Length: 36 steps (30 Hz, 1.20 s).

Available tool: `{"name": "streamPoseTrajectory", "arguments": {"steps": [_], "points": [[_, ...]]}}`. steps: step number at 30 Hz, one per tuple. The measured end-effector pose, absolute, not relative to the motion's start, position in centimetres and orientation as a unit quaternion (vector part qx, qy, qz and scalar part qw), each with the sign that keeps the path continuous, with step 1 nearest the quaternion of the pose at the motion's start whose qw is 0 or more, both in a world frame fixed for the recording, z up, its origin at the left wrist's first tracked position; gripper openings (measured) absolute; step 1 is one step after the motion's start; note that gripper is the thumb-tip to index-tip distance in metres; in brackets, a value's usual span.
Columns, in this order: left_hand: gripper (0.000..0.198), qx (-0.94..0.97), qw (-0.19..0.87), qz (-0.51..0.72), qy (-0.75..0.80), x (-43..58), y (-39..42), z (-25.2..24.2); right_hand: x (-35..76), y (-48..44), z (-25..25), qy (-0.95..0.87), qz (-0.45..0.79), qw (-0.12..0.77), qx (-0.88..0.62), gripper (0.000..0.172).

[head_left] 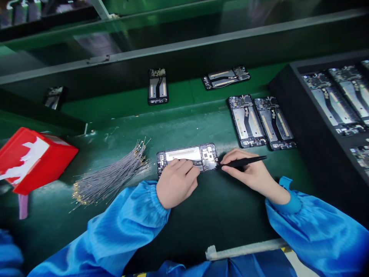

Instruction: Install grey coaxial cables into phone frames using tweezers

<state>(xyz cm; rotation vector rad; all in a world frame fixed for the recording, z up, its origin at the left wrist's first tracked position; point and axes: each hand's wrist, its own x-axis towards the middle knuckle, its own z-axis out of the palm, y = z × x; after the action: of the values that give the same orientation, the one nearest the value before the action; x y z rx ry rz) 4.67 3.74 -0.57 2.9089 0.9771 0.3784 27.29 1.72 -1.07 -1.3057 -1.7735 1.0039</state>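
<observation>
An opened phone (208, 154) with its circuit boards bare lies sideways on the green bench in front of me. My left hand (177, 181) is closed over its near long edge, fingers curled; the fingertips and part of the phone are hidden beneath it. Black tweezers (245, 161) are pinched in my right hand (250, 171), with their tips at the phone's right end. Whether the tips grip anything is too small to tell. To the left of the phone lies a bundle of thin grey cables (112, 173) with gold-coloured ends.
Two opened phones (247, 121) lie side by side at the right, near a black rack (314, 127) holding several more. Further phones lie at the back, one upright (158, 86) and one sideways (226, 77). A red bin (62, 157) stands at the left.
</observation>
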Motion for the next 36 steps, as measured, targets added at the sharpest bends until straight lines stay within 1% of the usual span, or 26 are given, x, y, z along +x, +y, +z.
{"name": "streamPoseTrajectory", "arguments": {"steps": [5, 12, 16, 21, 26, 30, 31, 33, 36], "points": [[0.014, 0.941, 0.03, 0.119, 0.314, 4.6, 3.7, -0.5, 27.1, 1.4, -1.1, -0.724, 0.361, 0.362, -0.463, 0.005], [0.016, 0.935, 0.08, 0.123, 0.324, 4.8, 3.9, -0.3, 26.8, 1.0, -0.7, -0.791, 0.305, 0.325, -0.42, 0.009], [0.014, 0.93, 0.12, 0.115, 0.328, 5.1, 3.9, -0.2, 26.8, 1.2, -0.5, -0.796, 0.304, 0.314, -0.419, 0.008], [0.014, 0.931, 0.128, 0.085, 0.33, 5.9, 3.9, -0.4, 26.8, 1.3, -0.8, -0.789, 0.312, 0.315, -0.425, 0.005], [0.012, 0.928, 0.128, 0.076, 0.341, 6.4, 3.9, -0.9, 27.1, 1.6, -0.9, -0.756, 0.347, 0.332, -0.444, 0.004], [0.012, 0.925, 0.119, 0.086, 0.351, 6.5, 4.1, -0.9, 27.4, 2.8, -0.3, -0.747, 0.352, 0.353, -0.44, 0.01], [0.012, 0.923, 0.117, 0.089, 0.355, 6.6, 4.1, -0.9, 27.4, 3.2, -0.3, -0.756, 0.342, 0.35, -0.434, 0.014], [0.013, 0.919, 0.116, 0.092, 0.364, 6.7, 4.3, -0.9, 27.5, 4.0, -0.3, -0.796, 0.314, 0.304, -0.419, 0.03], [0.014, 0.914, 0.117, 0.1, 0.374, 6.9, 4.4, -0.9, 27.4, 4.9, -0.7, -0.853, 0.273, 0.192, -0.402, 0.05]]}}
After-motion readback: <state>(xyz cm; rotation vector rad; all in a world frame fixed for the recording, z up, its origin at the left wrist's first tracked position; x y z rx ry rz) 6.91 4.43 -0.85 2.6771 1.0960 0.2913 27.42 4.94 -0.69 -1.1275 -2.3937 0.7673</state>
